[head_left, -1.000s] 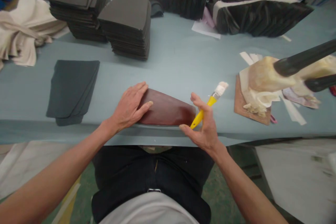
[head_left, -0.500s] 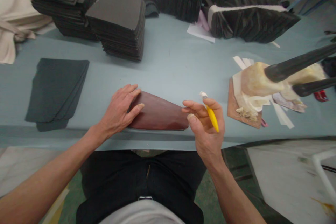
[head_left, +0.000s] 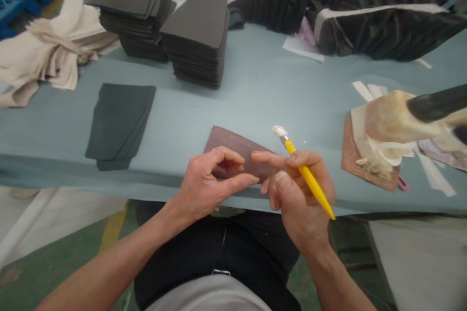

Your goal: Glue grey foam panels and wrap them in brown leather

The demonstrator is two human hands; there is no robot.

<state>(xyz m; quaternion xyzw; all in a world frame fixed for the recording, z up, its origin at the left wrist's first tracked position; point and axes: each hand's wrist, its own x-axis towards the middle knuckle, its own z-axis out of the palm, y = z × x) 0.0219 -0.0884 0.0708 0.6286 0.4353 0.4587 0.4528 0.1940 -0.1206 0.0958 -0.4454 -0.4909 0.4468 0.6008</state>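
Observation:
A reddish-brown tapered piece (head_left: 237, 141) lies flat near the table's front edge, partly hidden by both hands. Over its left part is my left hand (head_left: 209, 182), thumb and fingers apart, holding nothing. My right hand (head_left: 304, 189) has a yellow-handled brush (head_left: 310, 182) held between its fingers. The brush's whitish tip (head_left: 280, 131) points up and away, beyond the piece's far right edge. Thumb and forefinger of the right hand are near the left fingertips. Whether they touch the piece I cannot tell.
Dark flat pieces (head_left: 120, 121) lie fanned out at left. Behind them stand two tall dark stacks (head_left: 197, 24). Rows of dark pieces (head_left: 383, 34) line the back. At right, a pale block (head_left: 390, 116) with black handles sits on a brown board (head_left: 348, 150). Beige cloth (head_left: 62, 43) lies far left.
My left hand has lifted off the brown piece's left end and moved right, towards my right hand. The brush has turned in the right hand. The view has shifted left.

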